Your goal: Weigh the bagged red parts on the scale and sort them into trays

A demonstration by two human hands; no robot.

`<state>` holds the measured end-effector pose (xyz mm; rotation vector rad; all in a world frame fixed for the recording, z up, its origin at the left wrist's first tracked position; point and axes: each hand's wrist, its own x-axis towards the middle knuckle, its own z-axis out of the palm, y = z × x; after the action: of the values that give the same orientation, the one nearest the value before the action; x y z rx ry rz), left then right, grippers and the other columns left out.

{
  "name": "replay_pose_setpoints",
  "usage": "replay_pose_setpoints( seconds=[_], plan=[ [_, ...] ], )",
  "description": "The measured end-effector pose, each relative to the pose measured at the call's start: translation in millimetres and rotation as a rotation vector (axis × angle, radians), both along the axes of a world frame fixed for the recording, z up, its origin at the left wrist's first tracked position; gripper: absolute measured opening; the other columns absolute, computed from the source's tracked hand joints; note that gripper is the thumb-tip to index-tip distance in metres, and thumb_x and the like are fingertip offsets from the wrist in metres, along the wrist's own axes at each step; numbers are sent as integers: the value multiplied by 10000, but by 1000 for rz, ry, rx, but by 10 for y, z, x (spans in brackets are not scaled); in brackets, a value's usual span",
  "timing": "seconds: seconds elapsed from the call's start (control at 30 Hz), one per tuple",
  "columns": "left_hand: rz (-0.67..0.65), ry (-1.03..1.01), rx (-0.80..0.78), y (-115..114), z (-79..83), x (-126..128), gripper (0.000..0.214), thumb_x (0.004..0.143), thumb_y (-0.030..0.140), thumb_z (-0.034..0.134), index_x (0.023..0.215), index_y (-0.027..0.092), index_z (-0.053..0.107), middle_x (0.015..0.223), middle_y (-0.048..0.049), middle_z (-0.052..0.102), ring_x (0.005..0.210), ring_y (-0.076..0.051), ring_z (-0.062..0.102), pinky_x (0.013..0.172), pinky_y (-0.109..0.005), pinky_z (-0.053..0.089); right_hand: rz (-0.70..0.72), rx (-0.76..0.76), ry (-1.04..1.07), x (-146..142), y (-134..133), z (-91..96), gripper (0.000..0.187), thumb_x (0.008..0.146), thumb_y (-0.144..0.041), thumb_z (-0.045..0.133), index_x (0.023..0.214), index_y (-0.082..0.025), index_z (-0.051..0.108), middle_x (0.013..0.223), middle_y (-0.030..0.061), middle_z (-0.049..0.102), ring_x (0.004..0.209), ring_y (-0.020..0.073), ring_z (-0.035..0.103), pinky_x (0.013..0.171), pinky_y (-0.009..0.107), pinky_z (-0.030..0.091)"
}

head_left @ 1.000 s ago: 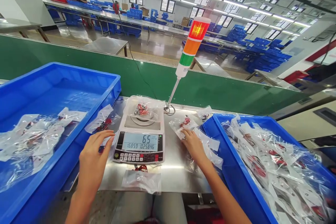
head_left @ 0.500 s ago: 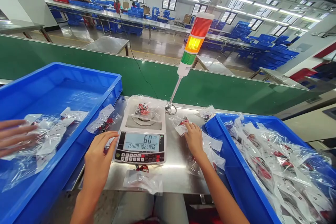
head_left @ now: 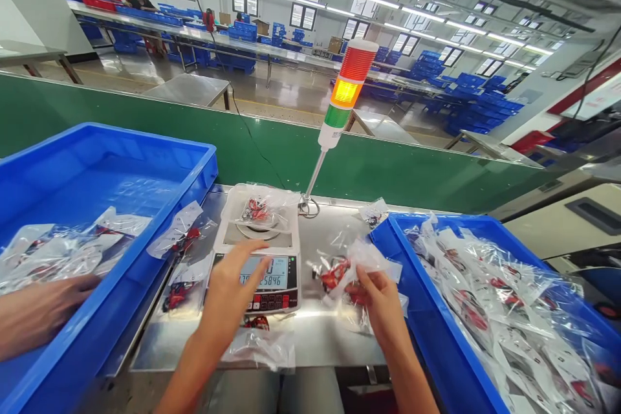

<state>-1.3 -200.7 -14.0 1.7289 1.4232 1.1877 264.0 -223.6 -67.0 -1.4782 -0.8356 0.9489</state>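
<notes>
My left hand [head_left: 233,288] hovers over the front of a digital counting scale [head_left: 279,268], thumb and fingers apart, partly covering its display. On the scale's pan rests a clear plastic bag [head_left: 257,210] with red and black parts inside. My right hand [head_left: 381,301] pinches a similar plastic bag [head_left: 365,255] of red parts just right of the scale, above other bags lying on the metal table. Another bag [head_left: 262,346] lies in front of the scale, and two more bags, one upper [head_left: 182,236] and one lower [head_left: 180,291], are at its left.
A blue crate [head_left: 194,181] with some bags stands at left, and another person's hand [head_left: 53,310] reaches into it. At right a blue crate [head_left: 429,304] is heaped with bags. Behind the scale rises a signal light [head_left: 347,94], lit orange, before a green partition [head_left: 272,149].
My left hand has moved right, from the scale's left side to over its display. My right hand has lifted a bag and drawn it nearer. The other person's hand has reached deeper into the left crate.
</notes>
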Motion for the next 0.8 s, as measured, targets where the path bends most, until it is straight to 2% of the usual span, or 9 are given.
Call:
replay_pose_setpoints(
  seconds=[0.1, 0.13, 0.2, 0.3, 0.43, 0.53, 0.63, 0.73, 0.8],
  plan=[
    [-219, -119, -213, -136, -71, 219, 397, 858, 435, 644, 1222, 275, 652, 1170, -61, 754, 982, -248, 732, 886, -394, 605, 60, -72, 49, -200, -229, 155, 524, 626, -682, 832, 693, -184, 685, 628, 35, 688, 517, 212, 666, 572, 337, 568],
    [-215, -121, -212, -136, -70, 265, 353, 886, 429, 611, 1200, 277, 662, 1153, -58, 758, 974, -241, 732, 880, -387, 604, 81, -75, 19, -245, -278, 194, 526, 642, -690, 818, 717, -183, 701, 634, 39, 696, 525, 216, 669, 596, 344, 570],
    [-103, -58, -80, -25, -21, 313, 257, 952, 393, 523, 1091, 259, 692, 1109, -55, 759, 1010, -237, 711, 926, -393, 577, 89, -63, -49, -276, -341, 226, 526, 683, -706, 779, 737, -187, 714, 623, 41, 699, 539, 219, 664, 630, 353, 567],
    [41, 209, 147, 381, 97, 332, 200, 971, 276, 490, 1010, 223, 678, 1115, -63, 726, 1094, -244, 648, 997, -418, 521, 30, -46, -110, -193, -405, 161, 504, 734, -697, 742, 694, -196, 697, 571, 36, 671, 560, 222, 649, 638, 349, 550],
    [110, 435, 175, 982, 144, 382, 101, 858, 167, 591, 918, 189, 670, 1095, -118, 672, 1117, -318, 570, 938, -472, 511, -55, -15, -96, -13, -527, 30, 469, 731, -663, 764, 717, -197, 710, 596, 37, 678, 585, 225, 646, 635, 340, 537],
    [126, 440, 203, 1197, 154, 402, 98, 783, 137, 633, 724, 215, 631, 945, -114, 653, 1036, -329, 571, 876, -467, 517, -121, 14, -74, 88, -653, 20, 452, 740, -645, 767, 716, -197, 709, 627, 40, 689, 598, 229, 649, 637, 339, 538],
    [171, 400, 290, 1144, 293, 391, 173, 839, 162, 566, 682, 230, 593, 858, -103, 630, 981, -319, 592, 890, -477, 505, -209, 37, -21, 171, -763, 61, 478, 715, -663, 774, 746, -189, 719, 664, 46, 704, 570, 224, 640, 621, 345, 544],
    [229, 253, 492, 892, 484, 455, 178, 953, 281, 505, 840, 218, 628, 984, -106, 664, 1028, -304, 627, 935, -478, 501, -367, 82, 2, 273, -841, 103, 504, 662, -675, 799, 751, -185, 720, 675, 37, 699, 553, 213, 629, 610, 339, 541],
    [114, 178, 621, 697, 516, 583, 173, 977, 313, 508, 907, 227, 640, 1023, -73, 703, 1033, -267, 661, 950, -436, 513, -467, 111, 5, 353, -888, 123, 491, 646, -663, 813, 738, -191, 710, 702, 30, 702, 568, 206, 630, 615, 330, 539]
  ],
)
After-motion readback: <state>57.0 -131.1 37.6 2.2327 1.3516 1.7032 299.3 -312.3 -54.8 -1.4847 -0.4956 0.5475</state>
